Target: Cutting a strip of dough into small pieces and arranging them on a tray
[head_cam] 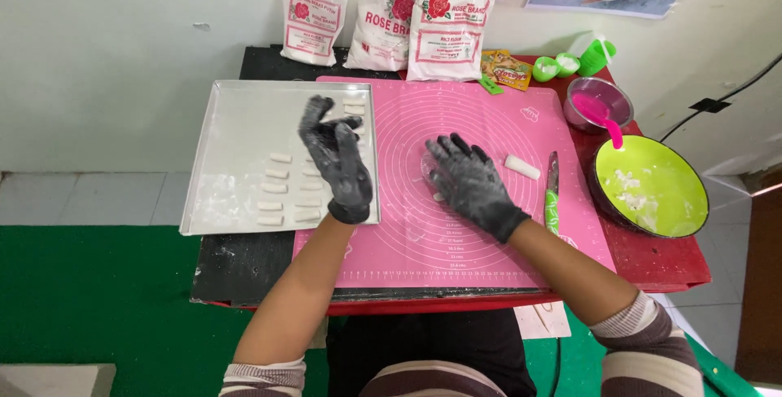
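We see two hands in dark, flour-dusted gloves. Our left hand (336, 158) hovers with fingers spread and released over the right edge of one metal tray (236, 120), grasping nothing. On the tray we count about ten small white dough pieces (277, 174) in short rows, a few partly hidden by the hand. Our right hand (468, 181) lies flat, palm down, on the pink mat (489, 234), pressing a lump of dough (427, 161) that shows at its fingertips; the fingers are not clenched. One cut dough piece (521, 167) lies at three o'clock of that hand, and one green-handled knife (551, 189) just beyond it. At twelve o'clock three white flour bags (450, 26) with red labels lean on the wall, and one small yellow packet (505, 69) lies beside them. At three o'clock sit one green bowl (652, 189) and one small metal bowl (599, 104) with a pink spatula (607, 124).
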